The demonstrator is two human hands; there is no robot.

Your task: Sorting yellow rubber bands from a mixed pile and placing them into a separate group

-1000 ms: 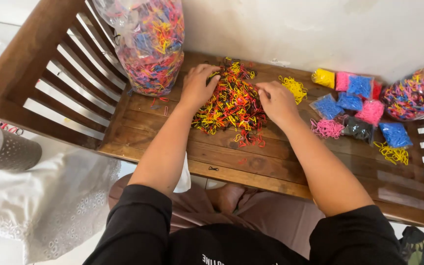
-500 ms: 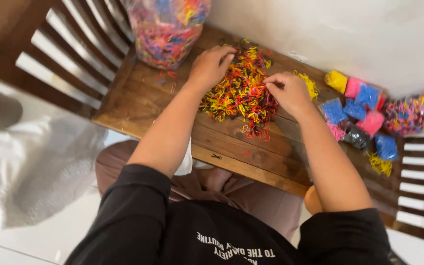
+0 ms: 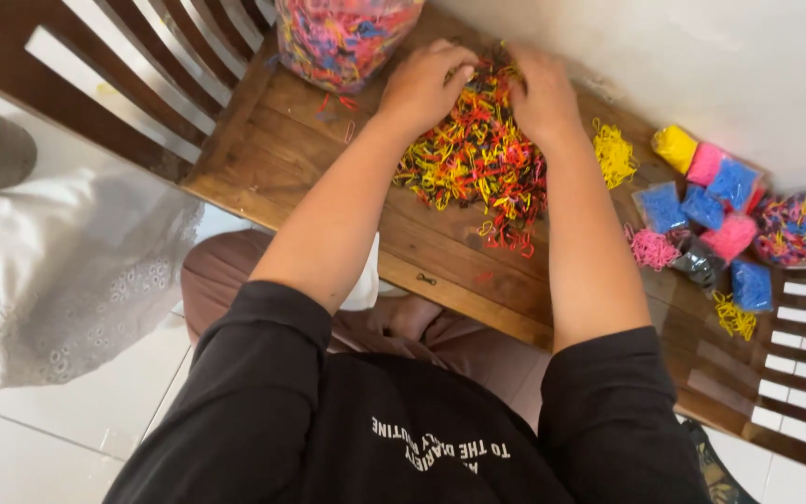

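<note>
A: Change since the earlier frame?
B: Right hand (image 3: 541, 93) has moved up to the pile's far edge, beside left hand (image 3: 422, 86).

A: Pile location?
B: Mixed elastic bands (image 3: 478, 154), on wooden bench (image 3: 310, 159), under both hands.

A: Hand state?
B: Fingers curled into bands; hold cannot be told.

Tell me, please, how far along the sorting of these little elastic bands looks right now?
Done: small filled packets of single colours lie at the right. In hand: left hand and right hand both rest in the mixed loose pile. Left: that pile, plus the big bag of mixed bands behind it.
</note>
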